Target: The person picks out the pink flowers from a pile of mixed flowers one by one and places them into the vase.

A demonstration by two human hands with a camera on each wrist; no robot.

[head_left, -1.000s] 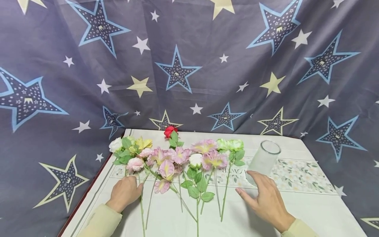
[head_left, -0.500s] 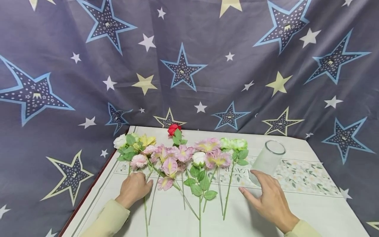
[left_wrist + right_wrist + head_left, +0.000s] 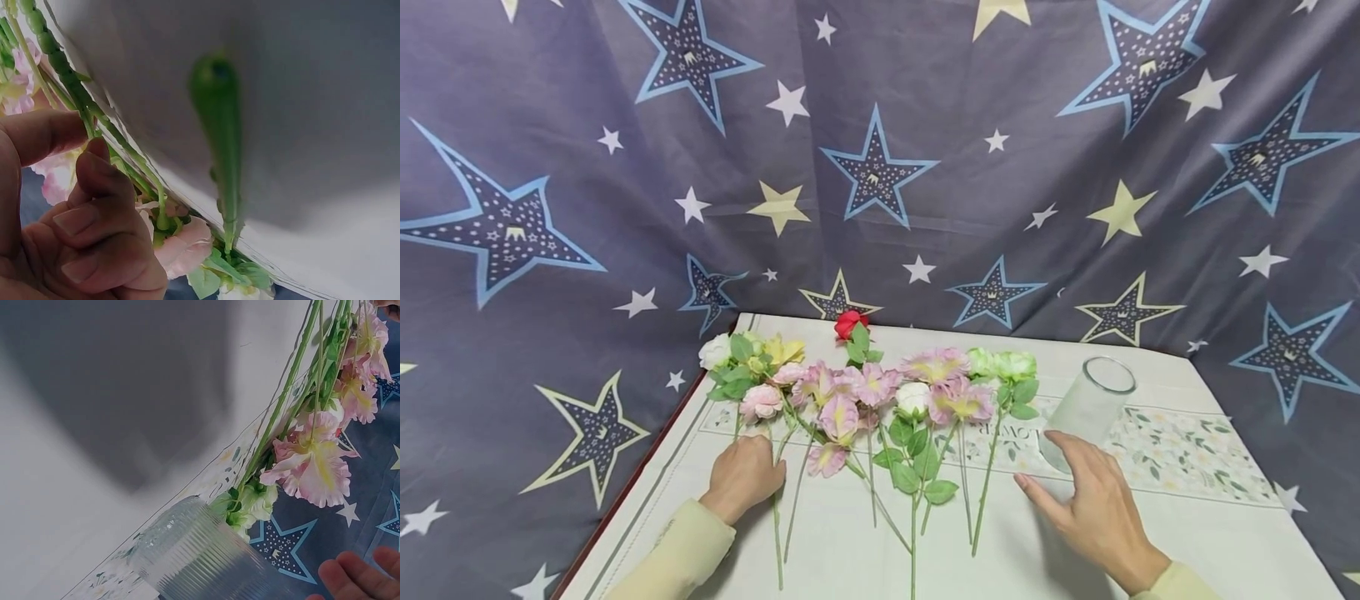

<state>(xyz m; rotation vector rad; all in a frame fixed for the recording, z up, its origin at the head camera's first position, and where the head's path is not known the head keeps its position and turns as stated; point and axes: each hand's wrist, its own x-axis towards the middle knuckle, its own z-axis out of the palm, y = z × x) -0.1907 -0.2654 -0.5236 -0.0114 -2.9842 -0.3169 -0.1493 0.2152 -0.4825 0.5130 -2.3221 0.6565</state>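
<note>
"Is our light even?"
"Bright in the head view; dimmer in our wrist views, broad shadows darkening the table (image 3: pixel 56 506)."
"Blur?"
"We find the left wrist's nearest stem (image 3: pixel 220 125) out of focus."

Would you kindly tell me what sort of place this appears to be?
Perhaps a curtained indoor space for flower arranging: starry fabric backdrop, artificial-looking flowers and a clear ribbed vase.

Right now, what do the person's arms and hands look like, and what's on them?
The left hand and right hand are bare, and the left fingernails look short and unpainted. Both arms wear long, pale yellowish sleeves that end at the wrists. I see no writing or pictures on the cloth.
</note>
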